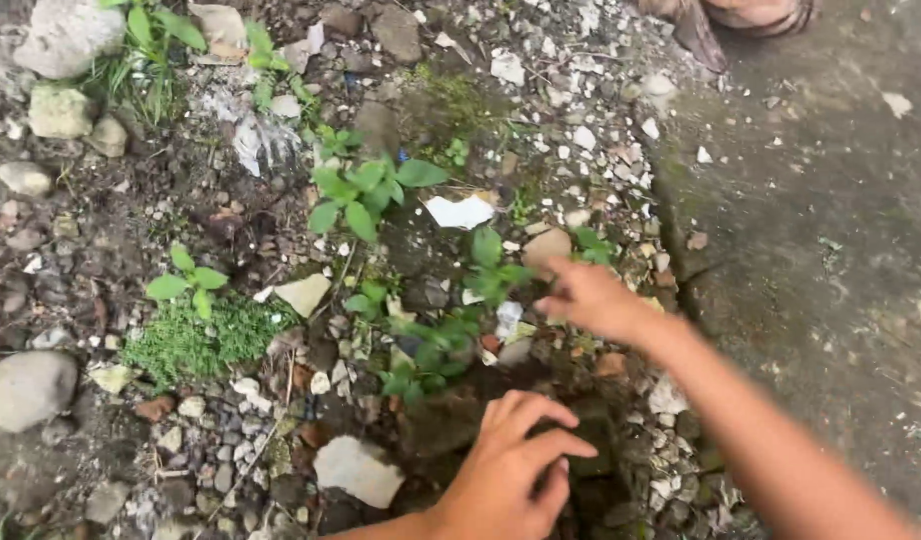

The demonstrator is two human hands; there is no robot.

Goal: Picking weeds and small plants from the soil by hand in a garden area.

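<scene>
Among rubble, right hand (pixel 591 297) pinching a leafy weed (pixel 451 330), left hand (pixel 511 470) loosely curled, empty, over dark soil (pixel 451 420)

No intact package, label, sign or screen visible. Only litter: crumpled transparent plastic wrapper scrap (pixel 249 135) lying on soil at upper left, between small green plants; flat white paper-like scrap (pixel 461 211) on ground near centre, just beside leafy weed. Print not readable on either.

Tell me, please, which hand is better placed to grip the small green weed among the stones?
Probably the right hand: its fingers already reach the small green weed. The left hand rests lower, on dark soil.
</scene>
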